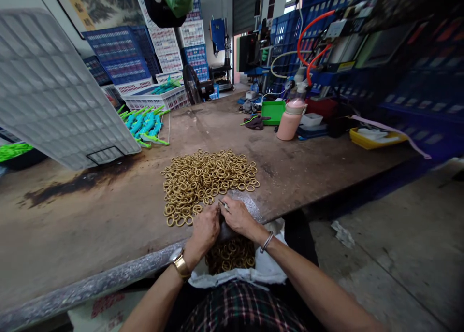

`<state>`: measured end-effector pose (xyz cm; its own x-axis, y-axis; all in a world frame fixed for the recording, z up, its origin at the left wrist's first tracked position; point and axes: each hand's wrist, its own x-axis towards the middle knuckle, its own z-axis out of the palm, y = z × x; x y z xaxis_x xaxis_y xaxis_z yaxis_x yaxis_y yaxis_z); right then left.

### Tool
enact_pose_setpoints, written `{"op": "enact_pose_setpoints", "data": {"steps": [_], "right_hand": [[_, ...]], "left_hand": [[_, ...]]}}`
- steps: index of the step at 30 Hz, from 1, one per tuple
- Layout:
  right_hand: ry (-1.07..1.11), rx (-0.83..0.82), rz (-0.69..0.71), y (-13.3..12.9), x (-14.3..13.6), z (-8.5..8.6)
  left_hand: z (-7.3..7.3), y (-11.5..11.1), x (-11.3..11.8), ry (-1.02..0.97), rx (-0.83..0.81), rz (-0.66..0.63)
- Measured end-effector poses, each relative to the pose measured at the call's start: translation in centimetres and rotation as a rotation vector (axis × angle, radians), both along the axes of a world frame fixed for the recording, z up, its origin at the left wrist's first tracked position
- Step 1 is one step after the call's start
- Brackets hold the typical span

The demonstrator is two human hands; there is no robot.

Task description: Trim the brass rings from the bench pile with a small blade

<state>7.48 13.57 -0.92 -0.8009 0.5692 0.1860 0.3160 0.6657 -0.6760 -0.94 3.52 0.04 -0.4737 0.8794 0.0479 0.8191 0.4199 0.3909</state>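
A heap of brass-coloured rings (208,172) is spread on the brown worktable near its front edge. Just in front of the heap, my left hand (206,229) is closed, its fingertips close against those of the other hand. What it pinches is hidden by the fingers. My right hand (239,218) is closed around a small, slim metal tool (224,205) that points toward the left fingertips. Below both hands, in my lap, an open white sack (270,269) holds many more rings (235,254).
A grey ribbed plastic crate (61,85) stands tilted at left, beside turquoise and green plastic pieces (145,124). Toward the right are a pink bottle (291,120), a green tray (273,112) and a yellow tray (377,137). A black fan (194,85) stands behind the worktable (108,225).
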Motion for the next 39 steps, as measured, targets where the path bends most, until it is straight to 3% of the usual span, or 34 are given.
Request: {"op": "enact_pose_setpoints", "data": {"steps": [4, 10, 19, 22, 26, 29, 39], "right_hand": [[0.101, -0.003, -0.032, 0.1, 0.3, -0.6], [0.214, 0.022, -0.022, 0.1, 1.0, -0.8], [0.133, 0.097, 0.22, 1.2, 1.6, 0.5], [0.174, -0.031, 0.184, 1.0, 1.3, 1.2], [0.243, -0.41, 0.016, 0.2, 0.9, 1.9], [0.237, -0.596, -0.036, -0.4, 0.8, 1.9], [0.237, -0.669, 0.047, -1.0, 0.4, 0.7]], "left_hand": [[0.0, 0.3, -0.5, -0.215, 0.103, 0.014], [-0.2, 0.5, -1.0, -0.396, 0.132, -0.026], [0.8, 0.0, 0.2, -0.563, 0.409, -0.018], [0.7, -0.1, 0.2, -0.575, 0.469, 0.07], [0.2, -0.4, 0.2, -0.624, 0.53, 0.184], [-0.3, -0.4, 0.5, -0.676, 0.553, 0.231], [-1.5, -0.7, 1.2, -0.669, 0.576, 0.104]]}}
